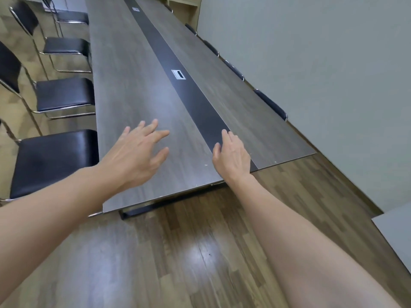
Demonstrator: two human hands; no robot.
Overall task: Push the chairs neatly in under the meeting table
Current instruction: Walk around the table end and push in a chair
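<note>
Black chairs [64, 94] along the left side stick out from the table [138, 85] — seats only partly under. Left hand [135, 152] spread, fingers apart, holding nothing; right hand [231, 156] relaxed, fingers together (empty). Right-side chairs [270, 104] tucked in — against the wall.

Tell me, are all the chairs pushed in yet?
Not all. Along the wall side, the chairs look tucked in, with only their backs showing above the table. Nothing is being pushed right now: the left hand and right hand are open over the table's end. Left to do: the chairs on the other side, whose seats stick out.
</note>
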